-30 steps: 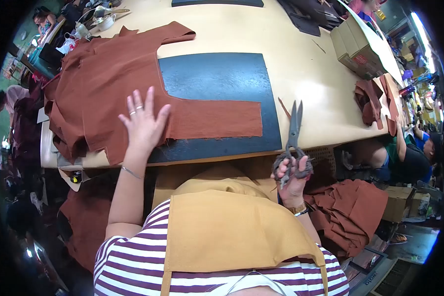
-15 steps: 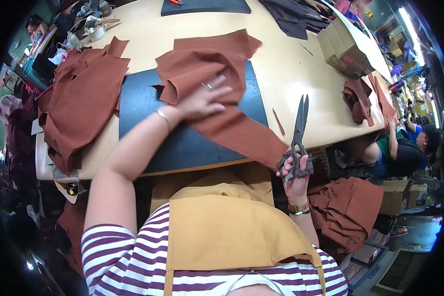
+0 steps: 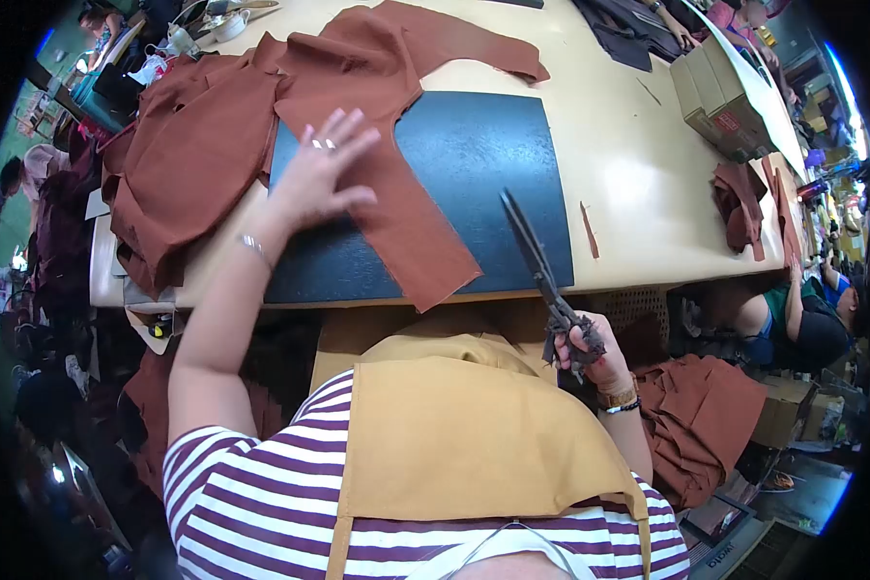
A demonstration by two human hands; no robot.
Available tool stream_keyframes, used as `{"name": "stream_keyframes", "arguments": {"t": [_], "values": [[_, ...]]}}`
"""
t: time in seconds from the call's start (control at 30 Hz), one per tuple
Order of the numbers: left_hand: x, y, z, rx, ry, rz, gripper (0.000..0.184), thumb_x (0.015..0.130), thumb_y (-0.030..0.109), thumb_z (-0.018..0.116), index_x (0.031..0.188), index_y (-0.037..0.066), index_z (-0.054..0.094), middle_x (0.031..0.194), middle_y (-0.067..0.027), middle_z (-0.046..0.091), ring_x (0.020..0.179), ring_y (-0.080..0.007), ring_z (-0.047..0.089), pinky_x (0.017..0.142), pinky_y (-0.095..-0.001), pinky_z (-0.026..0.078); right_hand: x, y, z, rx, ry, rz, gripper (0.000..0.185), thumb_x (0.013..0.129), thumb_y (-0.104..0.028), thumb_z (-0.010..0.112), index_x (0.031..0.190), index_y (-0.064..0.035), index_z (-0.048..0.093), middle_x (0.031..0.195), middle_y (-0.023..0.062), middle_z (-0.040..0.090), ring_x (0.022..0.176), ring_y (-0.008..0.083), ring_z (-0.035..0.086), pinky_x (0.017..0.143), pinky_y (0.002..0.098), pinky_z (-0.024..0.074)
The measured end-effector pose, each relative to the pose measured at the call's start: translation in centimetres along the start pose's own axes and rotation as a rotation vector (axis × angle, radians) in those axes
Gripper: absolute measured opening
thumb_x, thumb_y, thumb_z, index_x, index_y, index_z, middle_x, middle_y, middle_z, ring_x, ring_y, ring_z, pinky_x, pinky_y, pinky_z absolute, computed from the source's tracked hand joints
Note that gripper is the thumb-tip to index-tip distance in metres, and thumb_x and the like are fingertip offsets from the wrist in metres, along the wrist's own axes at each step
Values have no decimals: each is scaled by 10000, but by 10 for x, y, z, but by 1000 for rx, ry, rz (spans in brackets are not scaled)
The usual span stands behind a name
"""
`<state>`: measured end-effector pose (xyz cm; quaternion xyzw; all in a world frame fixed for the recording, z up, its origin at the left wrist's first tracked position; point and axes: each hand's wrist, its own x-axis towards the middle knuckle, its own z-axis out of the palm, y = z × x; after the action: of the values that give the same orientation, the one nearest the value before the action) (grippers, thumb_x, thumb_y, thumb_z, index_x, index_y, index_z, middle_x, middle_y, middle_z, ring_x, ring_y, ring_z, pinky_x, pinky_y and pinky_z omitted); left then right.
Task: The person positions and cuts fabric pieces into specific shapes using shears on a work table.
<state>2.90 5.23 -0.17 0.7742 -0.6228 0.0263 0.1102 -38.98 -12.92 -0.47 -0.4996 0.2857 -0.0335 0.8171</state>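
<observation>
My left hand [image 3: 329, 174] lies with fingers spread at the left edge of a rust-brown fabric piece [image 3: 396, 193]. One long strip of this fabric hangs over the front of a dark board [image 3: 493, 135] on the table, and the rest stretches toward the back. My right hand [image 3: 594, 353] grips large dark shears [image 3: 532, 246] by handles wrapped in cloth. Their blades look closed and point up and left, over the board's right front part, apart from the fabric. A larger pile of the same brown fabric [image 3: 203, 135] sits left of the board.
A thin brown scrap [image 3: 590, 230] lies right of the board. Farther right are a cardboard box [image 3: 715, 101] and brown offcuts [image 3: 741, 208]. Dark fabric [image 3: 628, 29] lies at the back, near another person's hand. More brown cloth [image 3: 696, 425] hangs below the table at right.
The brown fabric has shifted left and back, its strip swinging from the right to the board's middle front. My left hand moved left; the shears now tilt left. The view has shifted too.
</observation>
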Motion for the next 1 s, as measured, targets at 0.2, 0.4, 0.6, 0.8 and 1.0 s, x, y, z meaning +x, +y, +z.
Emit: {"name": "stream_keyframes", "arguments": {"t": [0.2,0.4,0.6,0.8,1.0], "values": [[-47,102,-4,-248,-164,119,756,723,500,714,1362,185,463,1488,-137,317,1374,-372,271,1074,-588,246,-3,-8,0,-122,-71,131,388,792,-357,735,845,-3,587,677,31,588,562,90,564,520,214,467],[-58,131,11,-292,-87,69,339,908,207,551,1245,207,586,1411,-98,449,1304,-327,409,1065,-501,333,2,-12,-5,-158,-207,165,333,818,-319,713,848,-8,596,707,20,590,588,89,559,554,223,466],[-67,143,9,-635,10,-10,320,925,150,517,1236,171,592,1363,-112,501,1269,-314,458,1074,-462,329,6,-9,2,-79,-201,176,437,759,-406,740,875,-14,584,732,31,607,587,92,575,530,220,475],[-70,149,13,-591,4,167,331,928,201,521,1254,174,576,1314,-147,534,1200,-339,514,1027,-469,385,26,1,11,-52,-173,148,366,777,-335,739,858,-19,573,730,43,599,578,95,570,515,228,484],[-56,138,-12,-768,-111,181,512,873,468,535,1182,66,605,1266,-174,562,1162,-341,540,974,-413,432,34,-3,3,-184,-230,175,256,854,-271,683,798,-36,597,711,31,606,573,107,591,560,239,484]]}}
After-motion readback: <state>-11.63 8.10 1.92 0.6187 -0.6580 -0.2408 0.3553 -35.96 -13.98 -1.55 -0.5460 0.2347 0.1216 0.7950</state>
